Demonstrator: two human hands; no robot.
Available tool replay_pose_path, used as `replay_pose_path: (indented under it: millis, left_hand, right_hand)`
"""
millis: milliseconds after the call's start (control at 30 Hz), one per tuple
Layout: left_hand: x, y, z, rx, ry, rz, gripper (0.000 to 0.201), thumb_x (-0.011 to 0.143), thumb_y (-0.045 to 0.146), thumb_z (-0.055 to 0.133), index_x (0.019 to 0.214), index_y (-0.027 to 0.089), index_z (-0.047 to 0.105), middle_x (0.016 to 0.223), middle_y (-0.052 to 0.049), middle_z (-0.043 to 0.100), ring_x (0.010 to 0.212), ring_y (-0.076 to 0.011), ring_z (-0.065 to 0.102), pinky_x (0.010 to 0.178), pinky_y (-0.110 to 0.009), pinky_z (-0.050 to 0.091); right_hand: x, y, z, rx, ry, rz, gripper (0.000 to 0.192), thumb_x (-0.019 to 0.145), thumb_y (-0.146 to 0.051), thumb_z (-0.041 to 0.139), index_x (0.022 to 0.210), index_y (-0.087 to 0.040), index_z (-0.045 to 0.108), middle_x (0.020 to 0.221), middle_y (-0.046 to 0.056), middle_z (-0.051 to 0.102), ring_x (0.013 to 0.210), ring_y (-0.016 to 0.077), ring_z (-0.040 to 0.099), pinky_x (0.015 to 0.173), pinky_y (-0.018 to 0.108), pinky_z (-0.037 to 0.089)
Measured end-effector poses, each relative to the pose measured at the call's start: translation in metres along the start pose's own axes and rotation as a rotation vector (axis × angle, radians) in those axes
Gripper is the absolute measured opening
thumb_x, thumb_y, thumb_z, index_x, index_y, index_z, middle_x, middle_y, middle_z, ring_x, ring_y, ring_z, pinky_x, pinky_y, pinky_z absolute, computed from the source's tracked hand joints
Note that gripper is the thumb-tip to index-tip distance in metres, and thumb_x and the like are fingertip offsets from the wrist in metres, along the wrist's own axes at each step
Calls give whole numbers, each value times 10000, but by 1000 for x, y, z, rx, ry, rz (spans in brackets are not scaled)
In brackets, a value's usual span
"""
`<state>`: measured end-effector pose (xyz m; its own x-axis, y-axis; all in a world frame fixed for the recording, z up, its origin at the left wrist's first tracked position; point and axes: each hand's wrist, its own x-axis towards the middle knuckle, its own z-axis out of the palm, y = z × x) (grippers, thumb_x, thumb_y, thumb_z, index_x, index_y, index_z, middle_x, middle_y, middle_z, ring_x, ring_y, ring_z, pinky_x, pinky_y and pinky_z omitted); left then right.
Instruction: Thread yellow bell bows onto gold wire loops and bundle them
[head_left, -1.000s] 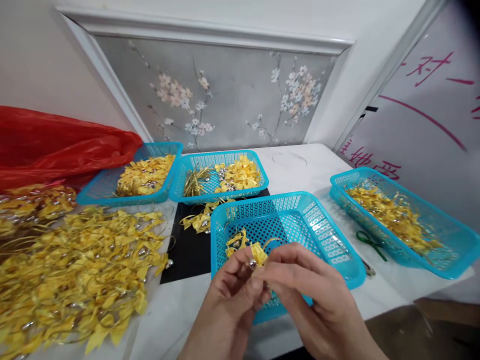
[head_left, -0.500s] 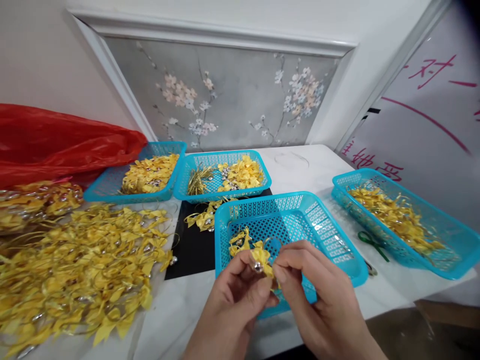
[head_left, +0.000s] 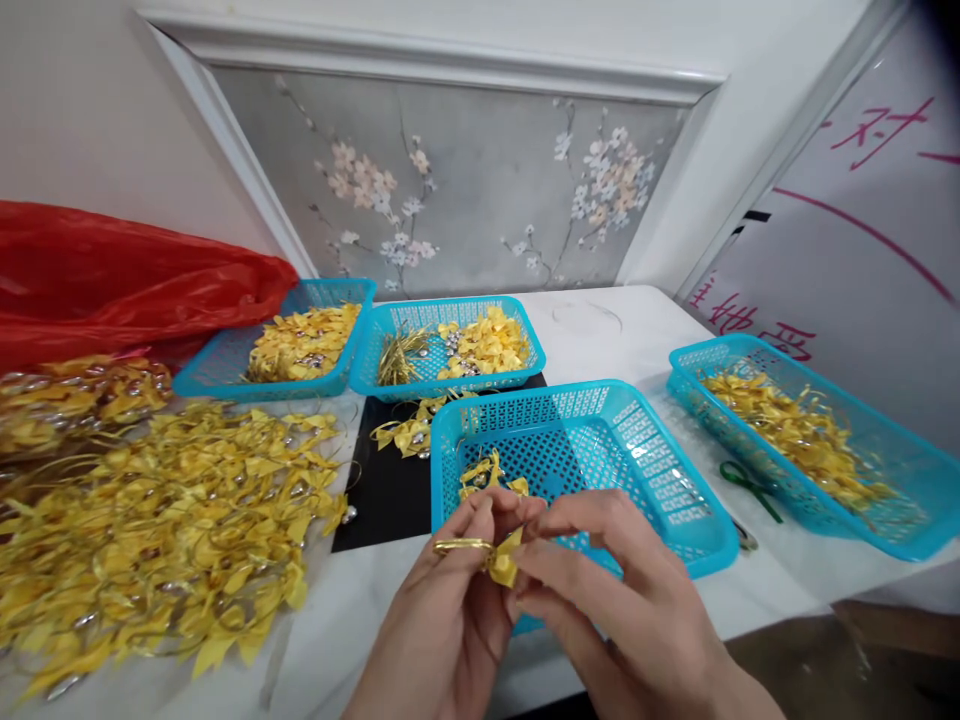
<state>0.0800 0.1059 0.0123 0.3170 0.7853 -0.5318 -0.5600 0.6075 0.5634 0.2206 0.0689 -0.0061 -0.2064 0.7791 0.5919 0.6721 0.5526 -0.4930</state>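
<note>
Between my two hands is a yellow ribbon bow (head_left: 504,562) with a loop of gold cord sticking out to the left. My left hand (head_left: 450,600) is closed around the bow, its thumb and fingers pinching near the cord. My right hand (head_left: 622,590) has its fingertips pressed against the bow's right side. Fingers hide part of the bow, and no bell shows on it now. Just beyond my hands stands a blue plastic basket (head_left: 652,440) with a few yellow bows (head_left: 484,472) at its left side.
A big heap of yellow bows (head_left: 172,530) with silver bells covers the left. Behind stand a blue basket of bows and gold cords (head_left: 401,355) and another beside a red plastic bag (head_left: 135,290). At right are a bow-filled basket (head_left: 795,440) and a green ribbon loop (head_left: 750,490).
The bow has been turned over in my hands: its silver bell faced me before, and now the gold cord loop points left. My right fingers have shifted left, over the bow.
</note>
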Motion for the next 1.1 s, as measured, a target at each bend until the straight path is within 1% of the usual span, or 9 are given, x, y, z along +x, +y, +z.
replay_pose_path:
  millis: [100, 167, 267, 367, 433, 567, 767, 933, 1100]
  left_hand:
    - [1, -3, 2, -20, -7, 13, 78, 828, 171, 681, 884, 149, 730, 879, -49, 701, 774, -128, 640, 644, -198, 535]
    - [-1, -3, 3, -1, -66, 20, 103, 860, 207, 648, 900, 157, 728, 918, -48, 690, 801, -127, 628, 661, -199, 527]
    - [-5, 0, 0, 64, -180, 26, 223, 909, 331, 570, 1016, 192, 708, 1067, -71, 667, 981, -185, 607, 815, -284, 525]
    - [-8, 5, -7, 221, -210, 96, 264, 866, 415, 603, 1040, 232, 681, 1094, -66, 644, 1084, -241, 552, 922, -370, 484]
    - [-9, 7, -12, 356, -190, 151, 217, 823, 422, 658, 933, 236, 677, 958, -38, 641, 966, -215, 567, 856, -333, 494]
    - [-11, 5, -12, 511, -191, 211, 185, 745, 379, 750, 809, 218, 687, 778, -3, 623, 735, -152, 544, 676, -245, 472]
    - [-15, 6, 3, 370, -117, 112, 99, 730, 279, 771, 733, 195, 718, 681, 5, 626, 655, -125, 549, 634, -217, 490]
    - [-15, 7, 4, 299, -150, 30, 113, 703, 259, 801, 734, 173, 735, 644, 0, 625, 605, -107, 547, 602, -199, 505]
    - [-12, 5, 1, 229, -202, 20, 64, 730, 227, 781, 751, 173, 755, 640, 0, 650, 576, -92, 567, 587, -190, 517]
  right_hand:
    - [0, 1, 5, -97, 40, -9, 306, 813, -25, 583, 1029, -238, 623, 1022, 65, 615, 864, 241, 568, 703, 412, 455]
    - [2, 1, 7, -83, 79, 36, 274, 832, -16, 563, 979, -234, 638, 987, 58, 630, 845, 231, 566, 703, 410, 442]
    - [5, 1, 5, 155, 102, 188, 178, 882, -62, 556, 908, -224, 626, 907, 26, 642, 804, 184, 581, 695, 353, 466]
    - [7, 1, -1, 429, 123, 336, 127, 908, -121, 548, 851, -227, 588, 799, -9, 600, 732, 141, 573, 620, 266, 477]
    - [7, 1, -4, 459, 166, 356, 126, 901, -122, 552, 835, -226, 577, 763, -18, 575, 702, 134, 557, 594, 250, 467]
    - [5, -2, -5, 348, 178, 256, 155, 861, -53, 567, 883, -201, 606, 800, 3, 597, 726, 139, 580, 617, 263, 476]
    - [5, -7, -6, 276, 176, 210, 175, 837, -21, 589, 873, -189, 618, 807, 19, 609, 725, 147, 584, 630, 291, 485]
    - [9, -11, -4, 405, 246, 277, 165, 859, -51, 532, 838, -200, 598, 725, 2, 573, 664, 137, 563, 570, 272, 464]
    - [11, -13, -2, 510, 270, 343, 160, 876, -94, 516, 801, -204, 605, 687, -6, 551, 631, 131, 529, 542, 257, 439]
